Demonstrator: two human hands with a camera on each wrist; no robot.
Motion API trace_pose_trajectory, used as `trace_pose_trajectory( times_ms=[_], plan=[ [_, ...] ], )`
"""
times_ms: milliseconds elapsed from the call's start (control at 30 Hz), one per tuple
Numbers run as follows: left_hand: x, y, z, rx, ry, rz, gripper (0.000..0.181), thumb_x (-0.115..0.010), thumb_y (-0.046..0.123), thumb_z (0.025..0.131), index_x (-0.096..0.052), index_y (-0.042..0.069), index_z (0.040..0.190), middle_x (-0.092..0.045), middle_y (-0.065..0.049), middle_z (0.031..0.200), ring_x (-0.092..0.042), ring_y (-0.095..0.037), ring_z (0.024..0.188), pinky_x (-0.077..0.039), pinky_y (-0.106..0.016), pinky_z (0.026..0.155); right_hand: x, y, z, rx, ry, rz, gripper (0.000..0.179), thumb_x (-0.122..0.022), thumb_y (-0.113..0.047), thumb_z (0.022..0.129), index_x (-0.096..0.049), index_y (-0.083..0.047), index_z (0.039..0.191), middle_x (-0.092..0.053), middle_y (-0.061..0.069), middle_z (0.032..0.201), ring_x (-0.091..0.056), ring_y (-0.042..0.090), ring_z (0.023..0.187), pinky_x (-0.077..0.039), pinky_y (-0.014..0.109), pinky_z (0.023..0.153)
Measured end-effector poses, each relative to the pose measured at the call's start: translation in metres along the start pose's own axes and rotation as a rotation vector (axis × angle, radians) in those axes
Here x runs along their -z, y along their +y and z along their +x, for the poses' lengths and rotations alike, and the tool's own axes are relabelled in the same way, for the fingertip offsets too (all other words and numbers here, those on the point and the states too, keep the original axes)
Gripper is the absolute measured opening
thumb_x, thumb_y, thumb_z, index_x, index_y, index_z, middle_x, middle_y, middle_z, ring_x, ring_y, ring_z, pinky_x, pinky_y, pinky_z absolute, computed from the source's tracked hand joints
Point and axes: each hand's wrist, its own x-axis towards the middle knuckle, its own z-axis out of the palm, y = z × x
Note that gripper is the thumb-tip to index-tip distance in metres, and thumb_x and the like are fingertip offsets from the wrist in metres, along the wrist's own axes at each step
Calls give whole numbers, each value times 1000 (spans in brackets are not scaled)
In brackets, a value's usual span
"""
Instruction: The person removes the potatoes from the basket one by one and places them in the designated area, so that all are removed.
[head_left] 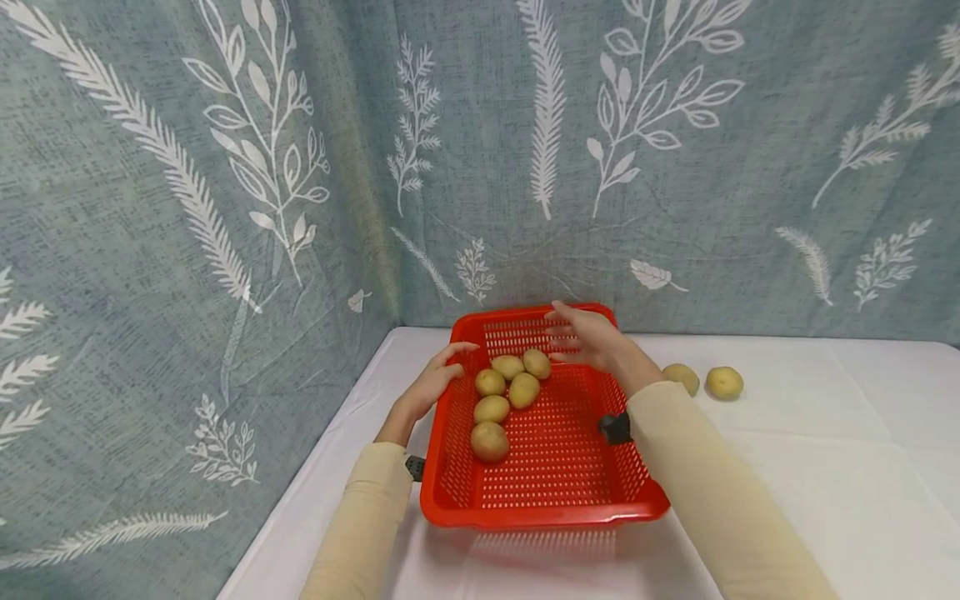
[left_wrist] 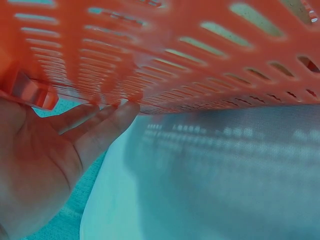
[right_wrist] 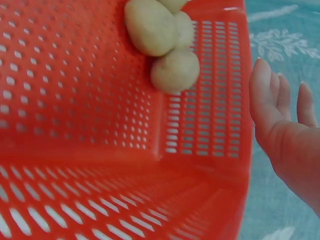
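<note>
Left fingers perhaps against the outer basket wall, left wrist view only.

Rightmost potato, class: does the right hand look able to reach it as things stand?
Probably yes: the right hand looks empty and nothing covers the rightmost potato, though another potato lies just left of it.

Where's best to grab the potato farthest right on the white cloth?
Probably from above with the right hand, pinching front and back of its middle: the rightmost potato is rounded, its top uncovered, and the neighbouring potato sits close on its left.
</note>
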Motion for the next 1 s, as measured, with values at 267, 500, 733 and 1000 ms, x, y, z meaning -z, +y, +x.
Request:
trace_pose_trajectory(
  times_ms=[267, 500, 733, 1000],
  plan=[
    [0, 1, 0, 0, -7, -6, 50, -33, -2, 88, -42, 0, 137, -42, -24, 134, -48, -36, 111, -48, -36, 85, -17, 12, 8, -17, -5, 23, 52, -41, -37, 101, -43, -2, 140, -44, 20, 135, -41, 36, 124, -36, 46, 101],
    [1, -1, 1, -1, -6, -4, 50, -33, -3, 87, -42, -1, 136, -42, -25, 132, -49, -34, 108, -48, -32, 82, -31, 27, 15, -54, -32, 67, 52, -41, -37, 101, -43, -2, 140, -47, 18, 128, -46, 32, 118, -39, 44, 98],
    [1, 3, 1, 10, -16, -25, 51, -33, -5, 87, -40, -4, 138, -39, -27, 136, -45, -40, 112, -44, -39, 88, -38, 35, 20, -52, -70, 68, 52, -40, -38, 101, -43, -3, 140, -43, 21, 136, -47, 31, 117, -39, 42, 98],
    [-4, 28, -14, 15, -32, -26, 50, -33, -6, 86, -37, -9, 136, -36, -32, 135, -42, -45, 114, -43, -42, 90, -43, 40, 22, -76, -70, 38, 52, -41, -37, 101, -45, -2, 139, -50, 15, 125, -45, 34, 122, -41, 42, 97]
  ],
)
